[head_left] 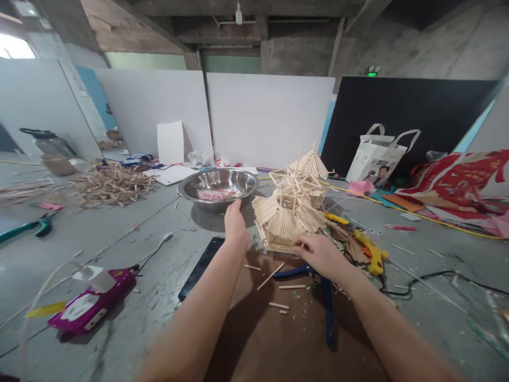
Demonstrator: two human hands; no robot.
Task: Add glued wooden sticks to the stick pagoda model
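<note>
Just beside right hand (pixel 318 252), stick model (pixel 287 224)

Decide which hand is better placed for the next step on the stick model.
Probably the right hand, by the base of the stick model; the left hand is nearer the metal bowl.

Bowl (pixel 191 193): one, beyond the left fingers (pixel 234 209)
Phone (pixel 202 268): one, below them
Power strip (pixel 95 303): one, lower left of them
Glue gun (pixel 374 254): one, right of the right fingers (pixel 304 244)
</note>
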